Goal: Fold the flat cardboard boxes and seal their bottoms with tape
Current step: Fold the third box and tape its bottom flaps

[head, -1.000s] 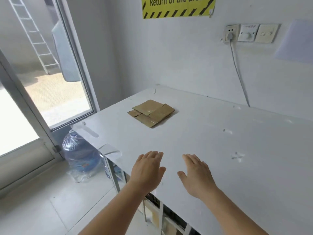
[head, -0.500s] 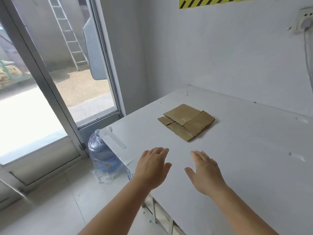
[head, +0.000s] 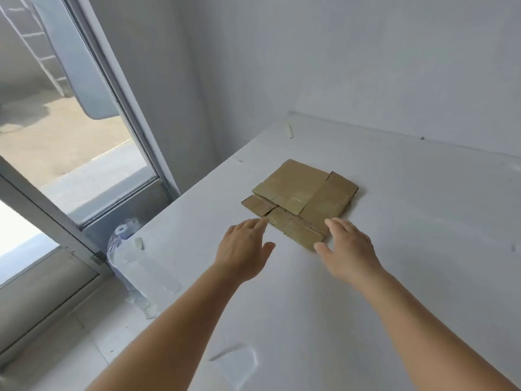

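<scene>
A small stack of flat brown cardboard boxes (head: pixel 303 198) lies on the white table (head: pixel 394 249), near its far left corner. My left hand (head: pixel 245 249) hovers just in front of the stack's near left edge, fingers straight, fingertips almost at the cardboard. My right hand (head: pixel 348 246) reaches over the stack's near right corner with relaxed straight fingers. Neither hand holds anything. No tape roll is in view.
The table's left edge (head: pixel 158 230) drops off to the floor, where a large water bottle (head: pixel 124 244) stands by a glass door (head: pixel 70 142). White walls close the table's back and right. Bits of tape residue stick to the tabletop.
Both hands have moved forward across the table to the cardboard stack. The view has come closer and tilted down.
</scene>
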The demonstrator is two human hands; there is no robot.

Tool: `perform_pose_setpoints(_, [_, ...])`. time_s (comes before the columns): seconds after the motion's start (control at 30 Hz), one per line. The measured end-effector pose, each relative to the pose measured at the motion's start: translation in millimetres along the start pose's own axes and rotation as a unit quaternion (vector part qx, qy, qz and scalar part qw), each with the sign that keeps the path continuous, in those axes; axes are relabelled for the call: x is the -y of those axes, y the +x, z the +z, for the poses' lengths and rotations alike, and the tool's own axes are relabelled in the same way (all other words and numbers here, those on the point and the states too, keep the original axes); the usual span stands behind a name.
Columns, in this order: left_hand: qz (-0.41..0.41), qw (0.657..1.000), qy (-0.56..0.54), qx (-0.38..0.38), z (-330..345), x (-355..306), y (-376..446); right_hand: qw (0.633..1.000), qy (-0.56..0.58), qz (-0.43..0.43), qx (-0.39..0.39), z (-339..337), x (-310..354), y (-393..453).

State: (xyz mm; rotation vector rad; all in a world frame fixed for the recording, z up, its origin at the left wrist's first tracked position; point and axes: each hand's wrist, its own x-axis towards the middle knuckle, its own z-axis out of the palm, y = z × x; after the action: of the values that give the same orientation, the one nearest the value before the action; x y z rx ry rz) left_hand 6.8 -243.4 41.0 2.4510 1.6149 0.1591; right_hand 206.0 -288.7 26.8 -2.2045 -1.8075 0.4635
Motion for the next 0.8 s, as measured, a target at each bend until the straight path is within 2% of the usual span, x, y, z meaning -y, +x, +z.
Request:
perform_pose_setpoints(0.33, [0.08,0.996,-0.036,0.033,16,41,123,0.988,0.022,0.153,-0.017,21,15,68])
perform_pose_setpoints(0.57, [0.094,0.991,-0.05,0.082,34,66,182,0.949,0.063,0.305,-0.046,41,34,95])
perform_pose_setpoints(0.8, [0.122,0.985,-0.056,0.11,48,80,201,0.914,0.08,0.391,-0.066,49,41,101])
